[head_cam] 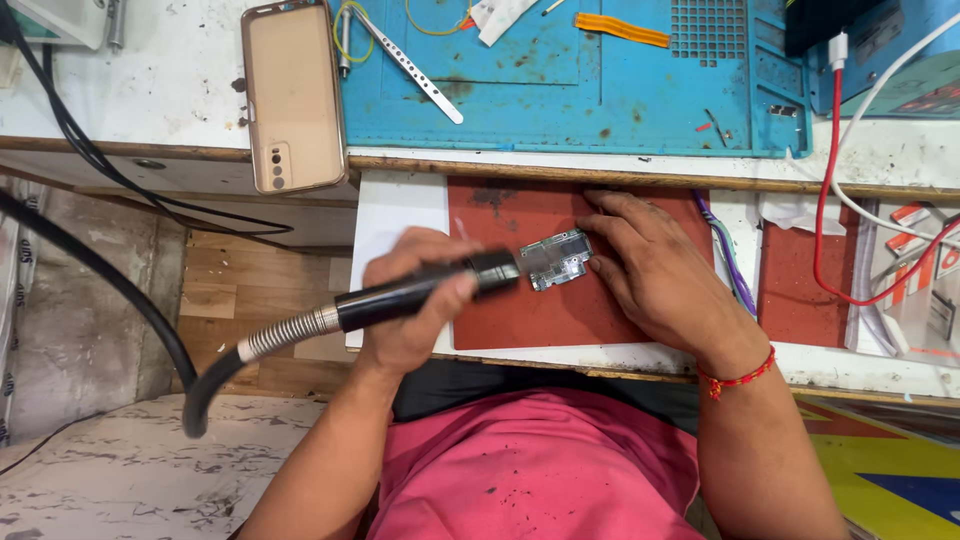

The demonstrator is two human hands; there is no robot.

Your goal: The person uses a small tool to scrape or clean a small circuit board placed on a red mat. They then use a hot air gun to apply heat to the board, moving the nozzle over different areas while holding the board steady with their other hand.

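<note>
Black hot-air wand (400,292) sits clamped in the left hand (415,305), its nozzle just beside the small circuit board (555,260) on the red mat (520,310). Right hand (655,270) lies open, fingertips (597,232) pinning the board's far edge. Those fingers are close to the nozzle, so heat could burn them, or a loosened press could let the board skid.

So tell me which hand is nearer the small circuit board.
Right. The right hand rests its fingers on the circuit board; the left hand sits just left of it, holding the black handpiece.
</note>
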